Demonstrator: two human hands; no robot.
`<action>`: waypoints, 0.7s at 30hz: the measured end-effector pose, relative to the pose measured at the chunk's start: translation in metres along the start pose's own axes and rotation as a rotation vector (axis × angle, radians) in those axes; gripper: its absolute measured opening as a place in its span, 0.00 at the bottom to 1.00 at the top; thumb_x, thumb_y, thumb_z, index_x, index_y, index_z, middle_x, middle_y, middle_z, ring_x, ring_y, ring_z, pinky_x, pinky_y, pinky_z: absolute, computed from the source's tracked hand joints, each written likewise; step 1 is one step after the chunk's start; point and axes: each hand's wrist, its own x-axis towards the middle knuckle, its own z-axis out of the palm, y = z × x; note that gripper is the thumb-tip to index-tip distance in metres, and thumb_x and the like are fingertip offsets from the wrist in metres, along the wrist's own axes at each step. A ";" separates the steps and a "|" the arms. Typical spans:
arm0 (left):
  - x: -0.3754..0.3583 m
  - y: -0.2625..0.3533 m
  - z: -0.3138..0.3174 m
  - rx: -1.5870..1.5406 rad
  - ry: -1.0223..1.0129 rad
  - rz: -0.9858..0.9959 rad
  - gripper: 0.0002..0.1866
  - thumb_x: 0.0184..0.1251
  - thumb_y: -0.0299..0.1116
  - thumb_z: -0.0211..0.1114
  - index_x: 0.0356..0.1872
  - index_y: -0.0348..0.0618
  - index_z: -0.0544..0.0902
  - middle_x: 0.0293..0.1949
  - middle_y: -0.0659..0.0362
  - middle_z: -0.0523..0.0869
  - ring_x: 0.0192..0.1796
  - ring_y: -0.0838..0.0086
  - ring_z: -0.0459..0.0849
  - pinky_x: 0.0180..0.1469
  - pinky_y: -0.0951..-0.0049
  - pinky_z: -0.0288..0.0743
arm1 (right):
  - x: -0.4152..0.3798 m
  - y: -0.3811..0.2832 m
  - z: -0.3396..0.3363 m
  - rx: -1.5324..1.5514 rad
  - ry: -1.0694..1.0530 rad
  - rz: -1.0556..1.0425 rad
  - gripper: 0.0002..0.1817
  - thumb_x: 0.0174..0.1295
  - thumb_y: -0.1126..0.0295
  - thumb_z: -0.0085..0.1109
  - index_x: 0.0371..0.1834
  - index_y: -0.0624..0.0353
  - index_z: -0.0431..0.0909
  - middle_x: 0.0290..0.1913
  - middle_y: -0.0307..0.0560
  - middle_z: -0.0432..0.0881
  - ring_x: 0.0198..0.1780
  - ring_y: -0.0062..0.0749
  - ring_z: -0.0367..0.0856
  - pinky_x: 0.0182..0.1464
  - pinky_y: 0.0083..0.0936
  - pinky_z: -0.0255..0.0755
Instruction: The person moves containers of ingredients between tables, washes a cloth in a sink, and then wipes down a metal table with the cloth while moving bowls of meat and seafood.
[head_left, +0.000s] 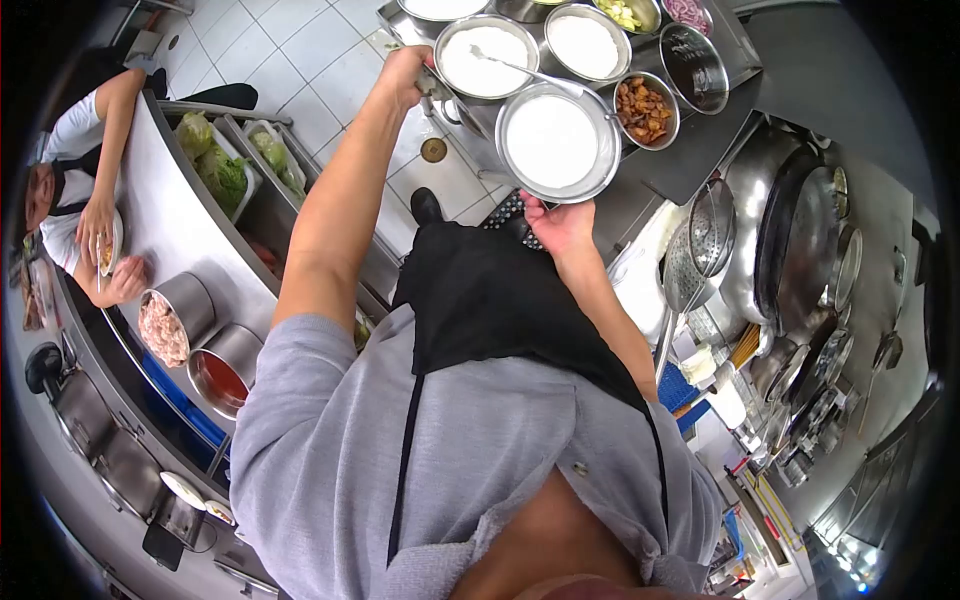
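Observation:
My right hand (562, 226) is under the near edge of a round metal container (502, 150) of white powder, fingers against its rim and side. My left hand (403, 76) is closed at the left side of another metal container (441, 70) of white powder; what its fingers grip is hidden. A spoon (510, 66) lies across that container, its handle reaching toward the one at my right hand. Next to them are a third container (584, 45) of white powder, a bowl of browned pieces (645, 109) and a pot of dark liquid (694, 70).
A co-worker (82, 190) stands at the left counter (180, 205), hands over a plate. Greens (222, 178), a pot of pale meat (163, 328) and a pot of red sauce (218, 380) are there. Strainers (690, 262) and a wok (808, 248) stand at right. Tiles (320, 45) cover the floor.

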 end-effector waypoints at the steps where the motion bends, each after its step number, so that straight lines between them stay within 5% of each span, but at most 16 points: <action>1: -0.006 -0.003 0.006 -0.059 0.024 0.009 0.03 0.51 0.23 0.56 0.27 0.34 0.78 0.30 0.52 0.79 0.30 0.63 0.80 0.34 0.60 0.77 | 0.000 -0.002 -0.003 -0.002 0.014 0.004 0.26 0.64 0.45 0.45 0.52 0.54 0.74 0.42 0.49 0.78 0.31 0.38 0.75 0.26 0.22 0.63; 2: -0.013 -0.005 0.010 -0.117 0.048 0.016 0.03 0.45 0.21 0.58 0.17 0.38 0.76 0.22 0.56 0.76 0.23 0.64 0.77 0.27 0.61 0.74 | -0.001 -0.005 -0.007 -0.003 0.030 0.010 0.26 0.64 0.45 0.45 0.52 0.54 0.74 0.42 0.49 0.78 0.31 0.38 0.74 0.26 0.22 0.63; 21: -0.086 -0.063 0.030 -0.232 0.037 -0.012 0.07 0.40 0.17 0.58 0.26 0.35 0.75 0.28 0.53 0.75 0.27 0.62 0.76 0.30 0.56 0.76 | -0.031 -0.010 -0.071 0.091 0.149 -0.115 0.17 0.67 0.49 0.44 0.45 0.48 0.74 0.36 0.41 0.74 0.24 0.30 0.66 0.22 0.21 0.54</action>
